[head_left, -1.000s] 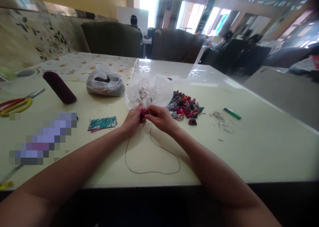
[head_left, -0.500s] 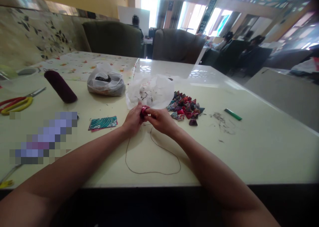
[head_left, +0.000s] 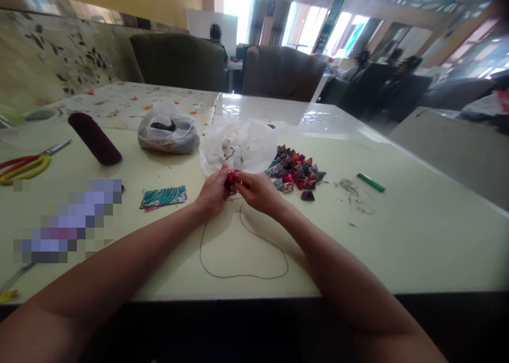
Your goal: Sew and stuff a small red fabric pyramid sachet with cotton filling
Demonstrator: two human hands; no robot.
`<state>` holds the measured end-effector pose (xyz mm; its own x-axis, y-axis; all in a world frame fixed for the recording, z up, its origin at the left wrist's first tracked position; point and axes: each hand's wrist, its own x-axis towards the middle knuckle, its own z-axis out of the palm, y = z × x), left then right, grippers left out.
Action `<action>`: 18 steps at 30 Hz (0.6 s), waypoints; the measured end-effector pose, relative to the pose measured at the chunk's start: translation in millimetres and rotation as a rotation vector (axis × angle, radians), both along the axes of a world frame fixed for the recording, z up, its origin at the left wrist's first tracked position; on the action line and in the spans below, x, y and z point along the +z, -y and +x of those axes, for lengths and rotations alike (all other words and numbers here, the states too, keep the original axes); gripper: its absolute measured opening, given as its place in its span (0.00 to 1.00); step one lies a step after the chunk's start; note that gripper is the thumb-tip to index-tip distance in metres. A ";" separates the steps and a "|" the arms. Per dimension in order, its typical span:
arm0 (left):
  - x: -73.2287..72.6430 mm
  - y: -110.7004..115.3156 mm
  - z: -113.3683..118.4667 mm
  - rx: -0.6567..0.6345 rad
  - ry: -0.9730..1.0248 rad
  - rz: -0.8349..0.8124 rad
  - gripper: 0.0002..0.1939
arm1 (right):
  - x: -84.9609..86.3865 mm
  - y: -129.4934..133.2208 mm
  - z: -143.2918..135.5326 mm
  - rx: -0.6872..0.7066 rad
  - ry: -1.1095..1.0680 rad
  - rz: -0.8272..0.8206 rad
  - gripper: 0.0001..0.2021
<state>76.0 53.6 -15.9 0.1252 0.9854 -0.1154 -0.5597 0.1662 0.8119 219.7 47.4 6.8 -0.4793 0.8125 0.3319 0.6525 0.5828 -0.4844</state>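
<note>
My left hand point(head_left: 213, 193) is closed on a small piece of red fabric point(head_left: 231, 178), thumb on top. At the fabric's right side, my right hand point(head_left: 254, 189) pinches with thumb and forefinger; whether a needle is in that pinch is too small to see. From beneath the hands a long thin thread point(head_left: 243, 276) loops over the tabletop toward me. Just beyond my fingers lies a crumpled white plastic bag point(head_left: 254, 145). To the right is a heap of small patterned fabric triangles point(head_left: 296, 166), and on the left rests a stack of teal wave-patterned fabric pieces point(head_left: 165, 197).
Farther left are red-and-yellow scissors point(head_left: 29, 166), a dark purple cylinder point(head_left: 94, 139) and a blurred-out purplish object point(head_left: 71, 219). A tied-up plastic bag point(head_left: 169, 135) stands behind. On the right lie a green cutter-like object point(head_left: 371, 182) and thread scraps point(head_left: 353, 193). Chairs and seated people are beyond.
Both hands stay together on the red fabric, with a slight shift of the fingers; a bit more of the fabric shows. The thread loop lies almost as before.
</note>
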 end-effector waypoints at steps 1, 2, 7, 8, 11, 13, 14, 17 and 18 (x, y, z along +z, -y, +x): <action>0.6 -0.1 -0.1 0.004 0.009 -0.008 0.21 | -0.5 -0.2 0.2 -0.013 -0.033 0.016 0.08; 1.3 -0.3 -0.4 0.009 0.016 -0.018 0.22 | -1.0 -0.2 0.4 -0.026 -0.069 0.031 0.09; 3.6 -2.5 -2.4 0.037 0.044 -0.059 0.21 | -1.9 -0.3 2.3 -0.010 -0.139 0.021 0.07; 3.7 -2.8 -2.8 0.038 0.056 -0.065 0.21 | -1.8 -0.5 2.9 -0.009 -0.144 0.018 0.07; 3.5 -3.3 -3.3 0.032 0.082 -0.083 0.21 | -1.2 -1.2 4.1 -0.014 -0.186 0.025 0.09; 2.8 -3.0 -3.1 0.033 0.085 -0.086 0.21 | -0.4 -1.2 3.8 0.011 -0.186 0.011 0.11; 2.5 -2.6 -2.9 0.036 0.080 -0.081 0.21 | 0.2 -1.0 3.3 0.028 -0.160 -0.006 0.11; 2.1 -1.0 -2.3 0.046 0.031 -0.049 0.20 | 1.7 -0.4 0.8 0.066 -0.030 -0.075 0.08; 2.4 -0.5 -2.2 0.048 0.010 -0.042 0.20 | 1.8 -0.4 0.1 0.073 0.004 -0.093 0.07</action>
